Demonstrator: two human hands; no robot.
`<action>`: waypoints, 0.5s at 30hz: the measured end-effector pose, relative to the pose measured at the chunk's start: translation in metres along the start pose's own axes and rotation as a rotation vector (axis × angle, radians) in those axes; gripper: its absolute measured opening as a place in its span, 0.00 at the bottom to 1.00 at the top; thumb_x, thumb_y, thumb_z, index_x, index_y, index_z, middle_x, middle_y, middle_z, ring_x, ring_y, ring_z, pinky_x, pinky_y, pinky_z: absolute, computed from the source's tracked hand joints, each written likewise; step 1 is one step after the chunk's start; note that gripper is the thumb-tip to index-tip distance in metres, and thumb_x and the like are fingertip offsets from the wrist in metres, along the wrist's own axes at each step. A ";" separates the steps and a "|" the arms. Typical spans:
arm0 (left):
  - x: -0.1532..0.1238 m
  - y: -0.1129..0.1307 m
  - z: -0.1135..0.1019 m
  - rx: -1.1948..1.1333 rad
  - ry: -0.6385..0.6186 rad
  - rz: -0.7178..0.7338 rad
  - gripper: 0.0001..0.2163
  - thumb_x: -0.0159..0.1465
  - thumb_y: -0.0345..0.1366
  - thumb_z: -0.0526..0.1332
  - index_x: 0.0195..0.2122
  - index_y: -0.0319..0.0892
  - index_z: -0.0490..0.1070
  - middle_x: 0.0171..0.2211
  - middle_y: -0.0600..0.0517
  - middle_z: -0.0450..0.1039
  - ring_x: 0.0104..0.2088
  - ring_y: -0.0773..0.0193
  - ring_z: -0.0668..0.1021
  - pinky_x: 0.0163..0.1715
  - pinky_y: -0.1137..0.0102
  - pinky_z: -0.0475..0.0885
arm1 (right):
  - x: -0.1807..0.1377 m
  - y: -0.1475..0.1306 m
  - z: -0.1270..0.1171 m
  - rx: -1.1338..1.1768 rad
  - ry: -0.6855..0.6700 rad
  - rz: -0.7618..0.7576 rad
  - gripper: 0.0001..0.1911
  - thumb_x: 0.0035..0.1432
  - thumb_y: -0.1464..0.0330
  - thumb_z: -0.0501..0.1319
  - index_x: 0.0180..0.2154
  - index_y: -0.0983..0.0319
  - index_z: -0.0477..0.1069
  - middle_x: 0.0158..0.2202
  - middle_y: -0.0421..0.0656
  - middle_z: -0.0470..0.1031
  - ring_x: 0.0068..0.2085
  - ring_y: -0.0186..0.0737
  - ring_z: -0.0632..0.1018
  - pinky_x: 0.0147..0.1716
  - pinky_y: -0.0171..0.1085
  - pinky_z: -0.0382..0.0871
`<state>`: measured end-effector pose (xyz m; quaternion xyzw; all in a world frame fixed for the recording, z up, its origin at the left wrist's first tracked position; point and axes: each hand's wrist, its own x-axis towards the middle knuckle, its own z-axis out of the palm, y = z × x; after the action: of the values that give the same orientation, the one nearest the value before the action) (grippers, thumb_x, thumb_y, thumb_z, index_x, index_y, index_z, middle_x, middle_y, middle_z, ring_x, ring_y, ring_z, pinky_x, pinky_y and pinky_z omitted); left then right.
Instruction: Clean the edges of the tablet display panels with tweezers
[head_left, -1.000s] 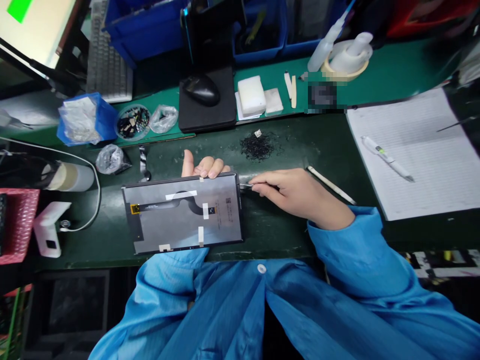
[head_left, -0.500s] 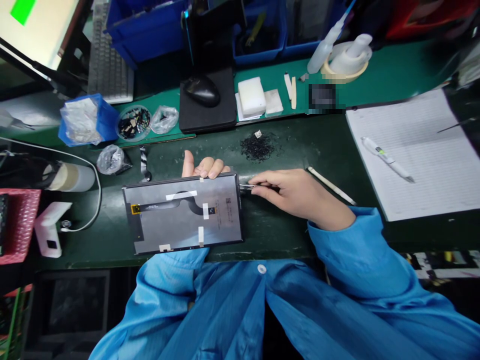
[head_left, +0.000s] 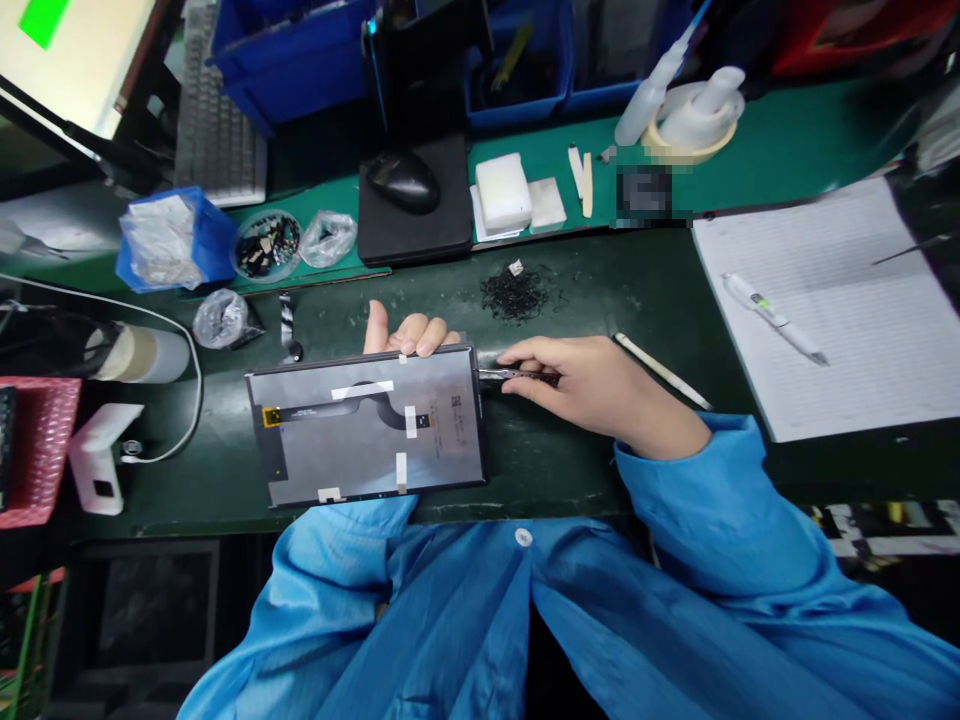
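A tablet display panel [head_left: 375, 450] lies back side up across my left hand [head_left: 420, 332], which supports it from below. Fingertips curl over its far edge, and the thumb sticks out beyond it. White tape strips and a dark flex cable [head_left: 386, 408] are on the panel's grey back. Between the thumb and fingers of my right hand [head_left: 577, 380] is a pair of metal tweezers [head_left: 525, 375]. Their tips meet the panel's right edge near its far corner; whether they grip anything there is too small to tell. Most of my left palm is hidden under the panel.
Beyond the panel lies a pile of black scraps [head_left: 516, 293]. A thin white stick [head_left: 664, 372] is right of my right hand, near a notebook [head_left: 847, 300] with a pen [head_left: 776, 318]. A mouse [head_left: 405, 182] and a dish of small parts [head_left: 266, 247] stand farther back.
My right fingers have opened slightly around the tweezers, showing more of their length. The panel and my left hand are practically still.
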<state>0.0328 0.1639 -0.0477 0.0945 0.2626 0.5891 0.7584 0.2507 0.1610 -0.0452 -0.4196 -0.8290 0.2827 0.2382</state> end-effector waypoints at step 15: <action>0.002 -0.001 -0.003 -0.017 -0.031 0.008 0.29 0.74 0.57 0.43 0.21 0.43 0.45 0.22 0.55 0.45 0.22 0.68 0.58 0.25 0.72 0.69 | 0.001 0.000 -0.001 0.002 -0.027 -0.008 0.07 0.65 0.67 0.66 0.44 0.58 0.80 0.36 0.40 0.85 0.35 0.39 0.83 0.36 0.35 0.74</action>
<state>0.0325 0.1646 -0.0515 0.0984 0.2454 0.5929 0.7606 0.2501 0.1622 -0.0444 -0.4123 -0.8334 0.2885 0.2285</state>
